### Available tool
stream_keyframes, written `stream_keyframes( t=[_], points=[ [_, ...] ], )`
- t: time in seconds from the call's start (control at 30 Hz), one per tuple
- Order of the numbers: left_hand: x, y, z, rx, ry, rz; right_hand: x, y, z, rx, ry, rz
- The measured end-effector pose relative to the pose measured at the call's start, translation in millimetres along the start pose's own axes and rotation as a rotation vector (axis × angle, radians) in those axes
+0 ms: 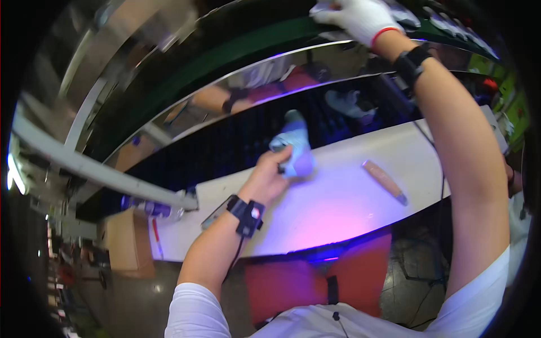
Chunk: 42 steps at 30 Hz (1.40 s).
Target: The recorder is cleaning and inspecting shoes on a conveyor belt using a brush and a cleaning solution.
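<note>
In my bare left hand is a light blue-grey shoe (300, 147), held over the white table by its side, its sole end tilted up and away. My left hand (267, 176) is closed around it, with a black band on the wrist. My right hand (358, 18) wears a white knitted glove with a red cuff and reaches up to the far green belt (242, 52). Its fingers look curled, but blur and the frame's edge hide what they hold. Beside it on the belt lie several pale shoe parts (451, 25). Another light shoe (350, 104) rests on the dark strip below.
On the white table (338, 208) lies a brown-handled tool (384, 181). At the left are a clear bottle (163, 210), a red pen (156, 235), a flat dark device (214, 215) and a cardboard box (128, 242). A pale metal bar (101, 166) crosses the left side.
</note>
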<state>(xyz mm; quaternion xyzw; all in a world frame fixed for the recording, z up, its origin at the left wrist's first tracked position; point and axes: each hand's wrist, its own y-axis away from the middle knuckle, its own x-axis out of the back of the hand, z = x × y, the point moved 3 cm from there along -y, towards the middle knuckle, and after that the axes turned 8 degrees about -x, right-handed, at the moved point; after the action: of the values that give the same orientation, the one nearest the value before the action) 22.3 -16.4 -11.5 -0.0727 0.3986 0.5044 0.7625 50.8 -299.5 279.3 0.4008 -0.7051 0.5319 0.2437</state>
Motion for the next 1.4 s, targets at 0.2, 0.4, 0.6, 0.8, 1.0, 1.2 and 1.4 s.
stream_keyframes(
  t=[0.2, 0.4, 0.6, 0.8, 1.0, 1.2, 1.4],
  points=[
    [4.6, 128.8, -36.2, 0.181, -0.214, 0.048, -3.6, 8.8, -0.1, -0.217, 0.314, 0.131],
    [6.0, 160.9, -39.4, -0.820, -1.624, 0.076, -15.8, 121.0, -55.3, 0.668, -0.101, 0.452],
    [3.2, 152.3, -67.4, -1.077, -1.869, 0.078, 42.7, 278.5, -27.4, 0.342, -0.713, 0.026],
    [-14.6, 152.7, -54.1, -1.075, -1.920, 0.042, 35.2, 329.8, 3.8, -0.267, -0.584, -0.177],
    [-50.0, 99.7, -40.2, -0.588, -1.884, -0.196, -23.3, 364.6, -33.3, -0.427, -0.988, -0.247],
    [-52.4, 124.4, -41.3, -0.829, -1.642, -0.159, -33.8, 402.5, -30.7, -0.443, -1.189, -0.110],
    [-47.8, 186.3, -68.0, -1.026, -0.972, -0.077, -37.2, 413.9, -19.1, -0.605, -1.373, -0.043]
  ],
)
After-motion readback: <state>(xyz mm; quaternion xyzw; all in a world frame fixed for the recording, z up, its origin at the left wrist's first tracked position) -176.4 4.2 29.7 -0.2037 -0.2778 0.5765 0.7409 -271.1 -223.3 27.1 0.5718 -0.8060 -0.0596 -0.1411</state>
